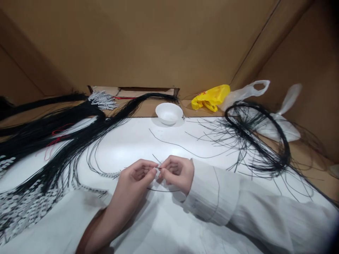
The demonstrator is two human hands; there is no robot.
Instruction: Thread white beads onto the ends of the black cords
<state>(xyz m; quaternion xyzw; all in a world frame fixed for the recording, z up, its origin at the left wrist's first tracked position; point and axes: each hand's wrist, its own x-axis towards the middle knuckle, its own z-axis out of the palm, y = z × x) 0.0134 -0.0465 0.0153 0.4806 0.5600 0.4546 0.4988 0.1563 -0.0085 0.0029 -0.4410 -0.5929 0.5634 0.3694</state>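
Note:
My left hand (pixel 137 174) and my right hand (pixel 176 173) meet over the white table (pixel 127 141), fingertips pinched together. Between them runs a thin black cord (pixel 158 168), gripped by both hands. A loop of it curves under my right hand. A short beaded white strand (pixel 109 174) lies just left of my left hand. Both arms wear white sleeves.
A thick bundle of black cords (pixel 66 137) with white tags sweeps across the left. A coil of black cords (pixel 259 137) lies at the right. A white bowl (pixel 168 113), a yellow bag (pixel 210 97) and clear plastic bags (pixel 278 123) sit at the back. Cardboard walls surround the table.

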